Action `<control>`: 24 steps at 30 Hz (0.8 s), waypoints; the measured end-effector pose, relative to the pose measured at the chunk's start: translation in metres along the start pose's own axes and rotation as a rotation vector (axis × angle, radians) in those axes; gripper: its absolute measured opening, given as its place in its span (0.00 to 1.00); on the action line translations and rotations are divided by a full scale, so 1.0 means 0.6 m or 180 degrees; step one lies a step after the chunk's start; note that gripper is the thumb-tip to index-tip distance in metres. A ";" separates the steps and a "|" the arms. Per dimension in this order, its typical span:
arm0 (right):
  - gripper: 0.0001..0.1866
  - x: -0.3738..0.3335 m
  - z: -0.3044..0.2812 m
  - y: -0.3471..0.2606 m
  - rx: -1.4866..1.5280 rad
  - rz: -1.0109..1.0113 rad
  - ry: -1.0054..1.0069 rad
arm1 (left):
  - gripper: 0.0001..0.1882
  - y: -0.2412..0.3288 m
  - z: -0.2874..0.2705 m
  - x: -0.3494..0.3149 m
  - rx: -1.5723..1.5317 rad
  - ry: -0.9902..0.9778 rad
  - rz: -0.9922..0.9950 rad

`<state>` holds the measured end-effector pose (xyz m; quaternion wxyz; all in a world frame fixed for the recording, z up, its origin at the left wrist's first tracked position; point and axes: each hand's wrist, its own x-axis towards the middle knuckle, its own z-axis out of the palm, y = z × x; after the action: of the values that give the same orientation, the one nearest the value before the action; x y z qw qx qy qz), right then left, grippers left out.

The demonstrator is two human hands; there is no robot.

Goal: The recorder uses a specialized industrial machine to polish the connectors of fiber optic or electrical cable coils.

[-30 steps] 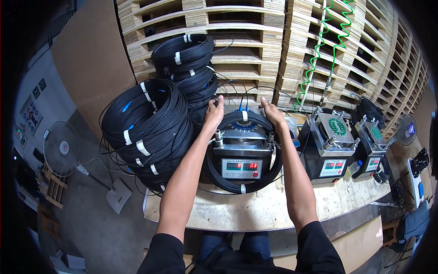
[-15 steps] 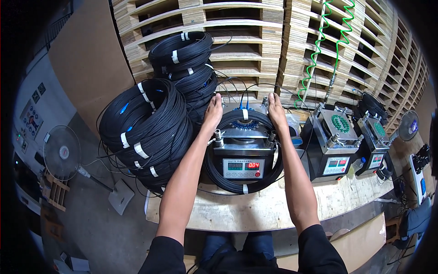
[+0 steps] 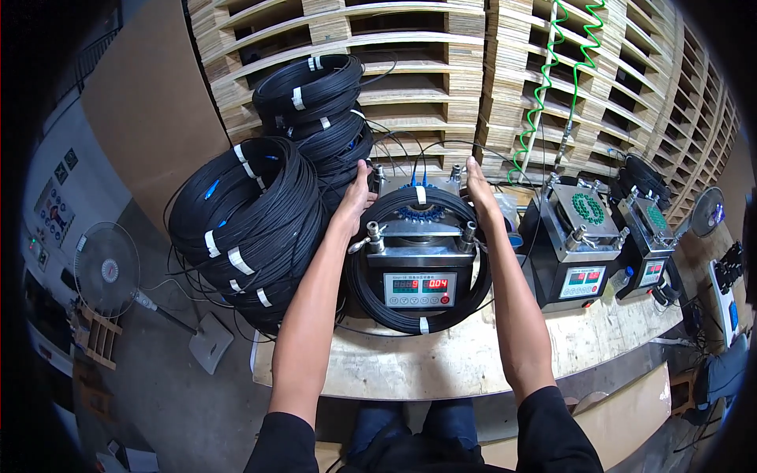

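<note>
A black cable coil (image 3: 424, 325) with white tape bands loops around the front of a polishing machine-like unit (image 3: 394, 268), its upper part lying across the metal top. Blue connectors (image 3: 424, 180) stand in the round fixture (image 3: 422, 213) behind the coil's top. My left hand (image 3: 359, 199) is open just left of the coil, fingers loosely apart and partly hidden, near the big cable stack. Stretched out along the machine's right side, my right hand (image 3: 479, 188) is open beside the coil; I cannot tell if it touches.
Large coils of black cable (image 3: 244, 213) pile up on the left, with more coils (image 3: 311, 91) behind. Two similar machines (image 3: 582, 236) (image 3: 648, 236) stand right on the wooden table (image 3: 441, 370). Pallets (image 3: 402, 47), green spiral hoses (image 3: 544, 87) and a fan (image 3: 110, 268) surround it.
My left hand has drawn a little left and down, away from the coil. My right hand stays nearly in place. The machine's left display now shows a lit red digit.
</note>
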<state>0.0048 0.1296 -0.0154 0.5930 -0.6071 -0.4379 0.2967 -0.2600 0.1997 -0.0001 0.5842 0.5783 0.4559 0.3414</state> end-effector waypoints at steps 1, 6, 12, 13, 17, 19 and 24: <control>0.42 0.000 0.001 0.001 -0.0079 -0.0015 -0.0026 | 0.52 -0.001 0.001 0.006 -0.0002 -0.0010 -0.0007; 0.43 0.015 0.006 0.004 -0.0019 0.0079 -0.0321 | 0.52 0.009 0.017 0.024 0.0401 0.0360 0.0021; 0.46 0.020 0.011 0.005 0.0085 0.0113 -0.0447 | 0.52 -0.004 0.006 0.030 0.0075 0.0378 0.0048; 0.45 0.023 0.014 0.007 0.0089 0.0107 -0.0439 | 0.52 -0.008 -0.001 0.035 0.0009 0.0395 0.0000; 0.44 0.011 0.007 -0.007 0.0089 0.0839 -0.0504 | 0.52 -0.008 0.002 0.016 0.0040 0.0261 0.0281; 0.44 0.049 -0.028 0.048 -0.0264 0.0158 0.0011 | 0.53 0.007 0.029 0.023 0.0248 0.0004 0.0141; 0.45 0.033 -0.009 0.027 -0.0244 0.0366 -0.0330 | 0.53 0.001 0.009 0.024 0.0433 0.0253 0.0097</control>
<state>0.0211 0.1461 -0.0273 0.5278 -0.6374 -0.4434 0.3443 -0.2497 0.2111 -0.0020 0.5196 0.6095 0.4920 0.3412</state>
